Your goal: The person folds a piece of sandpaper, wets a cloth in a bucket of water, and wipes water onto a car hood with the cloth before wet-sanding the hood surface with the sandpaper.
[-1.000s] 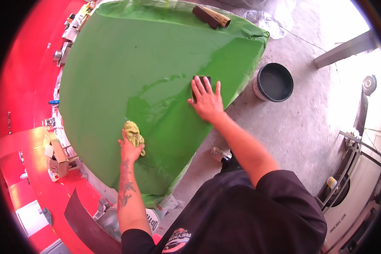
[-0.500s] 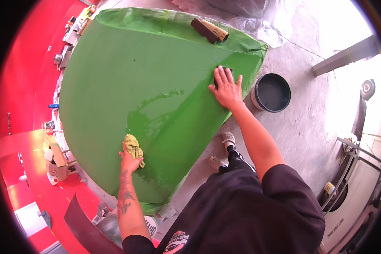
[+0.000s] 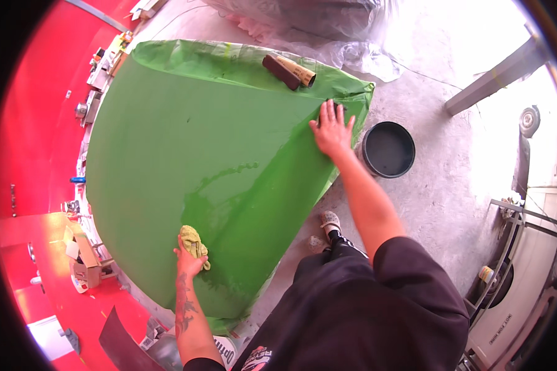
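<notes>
A large green painted panel spreads out in front of me, with wet streaks across its middle and near side. At its right edge my right hand presses on a dark sanding pad, thumb and fingers over it; most of the pad is hidden beneath the hand. Lower left, my left hand is closed on a crumpled yellow cloth, low over the panel; whether the cloth touches the surface I cannot tell. On the far masked strip lie a dark brown sanding block and a curled piece of sandpaper.
Right of the panel, a black bucket of dark liquid stands on the concrete floor. Farther right is a grey post. Plastic sheeting covers something behind. A cardboard box and shop items line the red left side.
My right hand has slid the pad farther out toward the panel's far right corner. The whole view has shifted, so the panel sits lower. The left hand still holds the cloth.
</notes>
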Action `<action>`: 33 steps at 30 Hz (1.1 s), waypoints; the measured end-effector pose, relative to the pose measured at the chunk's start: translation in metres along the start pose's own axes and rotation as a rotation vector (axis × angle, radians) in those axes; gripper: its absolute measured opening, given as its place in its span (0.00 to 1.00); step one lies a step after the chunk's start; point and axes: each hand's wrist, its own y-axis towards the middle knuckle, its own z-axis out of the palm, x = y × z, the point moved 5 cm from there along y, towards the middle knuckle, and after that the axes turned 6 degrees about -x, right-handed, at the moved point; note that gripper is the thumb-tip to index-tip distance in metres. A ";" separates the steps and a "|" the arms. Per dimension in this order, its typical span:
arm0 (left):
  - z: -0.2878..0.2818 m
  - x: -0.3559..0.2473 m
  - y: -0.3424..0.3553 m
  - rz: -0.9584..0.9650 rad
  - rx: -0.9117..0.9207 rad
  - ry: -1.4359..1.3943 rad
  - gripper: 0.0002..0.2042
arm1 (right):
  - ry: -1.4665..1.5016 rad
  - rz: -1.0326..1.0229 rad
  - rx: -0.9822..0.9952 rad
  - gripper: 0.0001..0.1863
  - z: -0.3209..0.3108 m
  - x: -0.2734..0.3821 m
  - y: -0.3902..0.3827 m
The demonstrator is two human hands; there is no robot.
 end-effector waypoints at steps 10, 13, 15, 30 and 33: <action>-0.004 -0.004 -0.006 -0.068 0.028 -0.016 0.60 | 0.075 0.017 0.008 0.37 -0.001 -0.001 -0.007; 0.000 0.012 -0.004 -0.025 0.009 0.038 0.60 | 0.093 0.016 0.057 0.38 0.010 0.014 -0.019; -0.004 0.003 -0.008 -0.046 0.031 0.043 0.60 | 0.020 -0.148 0.122 0.39 0.006 0.002 -0.031; 0.006 0.026 0.005 0.049 0.005 0.030 0.60 | 0.016 0.185 0.062 0.37 -0.008 -0.072 0.009; 0.002 0.006 0.000 -0.012 0.031 0.021 0.60 | 0.031 0.104 0.068 0.38 0.010 -0.050 -0.012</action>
